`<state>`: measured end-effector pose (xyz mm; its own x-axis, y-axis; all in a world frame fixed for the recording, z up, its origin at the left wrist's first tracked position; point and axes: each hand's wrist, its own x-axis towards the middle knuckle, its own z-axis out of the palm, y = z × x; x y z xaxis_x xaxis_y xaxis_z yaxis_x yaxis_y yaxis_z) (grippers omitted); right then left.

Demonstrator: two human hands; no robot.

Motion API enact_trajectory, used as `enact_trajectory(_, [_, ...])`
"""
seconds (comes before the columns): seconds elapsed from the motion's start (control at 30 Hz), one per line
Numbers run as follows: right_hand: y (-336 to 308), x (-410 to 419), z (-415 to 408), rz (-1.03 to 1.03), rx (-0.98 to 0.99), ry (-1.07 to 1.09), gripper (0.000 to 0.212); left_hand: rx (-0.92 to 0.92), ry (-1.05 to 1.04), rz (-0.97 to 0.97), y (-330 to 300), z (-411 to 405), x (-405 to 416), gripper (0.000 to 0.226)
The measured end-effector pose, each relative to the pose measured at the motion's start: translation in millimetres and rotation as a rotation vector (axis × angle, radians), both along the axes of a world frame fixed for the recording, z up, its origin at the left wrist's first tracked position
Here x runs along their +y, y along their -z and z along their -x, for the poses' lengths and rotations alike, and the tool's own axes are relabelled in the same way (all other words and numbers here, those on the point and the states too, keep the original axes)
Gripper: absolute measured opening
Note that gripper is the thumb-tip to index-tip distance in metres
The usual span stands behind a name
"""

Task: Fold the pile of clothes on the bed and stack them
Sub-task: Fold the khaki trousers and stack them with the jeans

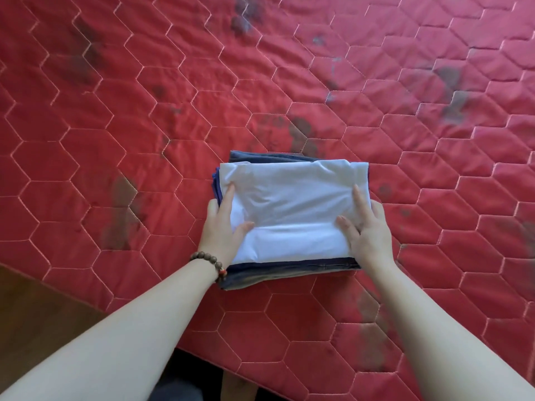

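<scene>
Stack of folded clothes (292, 215): located on the red quilted bed cover (115, 125), near its front edge, roughly centred between both forearms. Long axis: left to right across the view, tilted slightly, right end a little farther away. Top layer: white folded garment (292, 204), lying flat, with one horizontal fold line across its near third. Beneath: dark blue garments (260, 274), visible only as thin edges along the near side, the left side and the far left corner. Number of layers below: cannot be counted from the edges shown.

Left hand (224, 224): placed on the left end of the stack, fingers extended flat along the side and top, thumb lying across the white garment. No pinch visible; contact is a flat press. Wooden bead bracelet (210, 263) on the left wrist.

Right hand (366, 224): placed on the right end of the stack, fingers straight and spread, thumb on the white garment. Also a flat press, nothing gripped. Outer fingers partly hidden behind the stack edge.

Writing, brands, labels: none legible on any garment.

Bed cover: hexagonal stitched pattern, dark blotches scattered over it, blurred at the frame margins. Brown wooden floor (37, 314) at lower left. Both upper arms cut off by the bottom frame edge.
</scene>
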<state>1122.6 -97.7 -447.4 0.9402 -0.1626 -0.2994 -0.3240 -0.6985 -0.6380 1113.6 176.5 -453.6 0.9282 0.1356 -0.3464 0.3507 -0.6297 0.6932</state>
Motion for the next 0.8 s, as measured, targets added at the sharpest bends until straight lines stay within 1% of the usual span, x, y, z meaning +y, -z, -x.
enact_trajectory(0.17, [-3.4, -1.8, 3.5, 0.023, -0.005, 0.049, 0.069, -0.053, 0.071, 0.047, -0.9, -9.3, 0.9, 0.087])
enact_trajectory(0.23, [-4.5, 0.7, 2.4, 0.055, 0.029, 0.045, 0.068, -0.016, 0.089, 0.081, 1.5, -10.2, 4.2, 0.086])
enact_trajectory(0.27, [-5.2, 2.0, 1.1, 0.126, 0.062, 0.03, 0.066, 0.013, 0.09, 0.078, 1.8, -9.6, 6.1, 0.084])
enact_trajectory(0.3, [-6.3, 3.4, -0.4, 0.252, 0.071, 0.014, 0.063, 0.018, 0.089, 0.011, 2.1, -8.3, 7.9, 0.08])
enact_trajectory(0.33, [-7.8, 4.8, -2.2, 0.41, 0.031, 0.006, 0.06, -0.026, 0.087, -0.127, 1.9, -7.3, 8.7, 0.073])
enact_trajectory(0.37, [-10.5, 9.2, -4.1, 0.542, -0.076, -0.002, 0.057, -0.125, 0.075, -0.283, -0.7, -7.2, 8.5, 0.066])
enact_trajectory(0.4, [-13.3, 16.6, -6.3, 0.612, -0.215, -0.031, 0.055, -0.258, 0.061, -0.393, -4.6, -8.3, 6.6, 0.058])
enact_trajectory(0.43, [-15.1, 28.2, -10.0, 0.628, -0.336, -0.087, 0.054, -0.394, 0.067, -0.435, -8.9, -11.5, 1.8, 0.052])
enact_trajectory(0.47, [-14.3, 42.9, -14.9, 0.61, -0.409, -0.173, 0.053, -0.501, 0.119, -0.419, -11.9, -15.9, -5.9, 0.046])
enact_trajectory(0.5, [-9.3, 59.0, -18.4, 0.582, -0.433, -0.284, 0.053, -0.566, 0.211, -0.393, -13.3, -21.2, -15.6, 0.042])
enact_trajectory(0.53, [-2.2, 76.0, -19.9, 0.57, -0.415, -0.398, 0.053, -0.59, 0.322, -0.398, -10.3, -25.3, -26.5, 0.043])
enact_trajectory(0.6, [16.0, 99.5, -18.5, 0.596, -0.296, -0.578, 0.056, -0.515, 0.514, -0.536, 5.0, -30.0, -44.6, 0.049])
enact_trajectory(0.67, [32.3, 97.9, -15.3, 0.619, -0.179, -0.651, 0.059, -0.385, 0.618, -0.715, 24.3, -30.2, -47.8, 0.054])
enact_trajectory(0.73, [39.8, 75.8, -17.9, 0.656, -0.103, -0.62, 0.063, -0.339, 0.633, -0.763, 39.1, -28.8, -40.6, 0.058])
enact_trajectory(0.8, [37.9, 49.6, -22.0, 0.695, -0.09, -0.555, 0.067, -0.317, 0.601, -0.734, 42.0, -28.3, -34.5, 0.062])
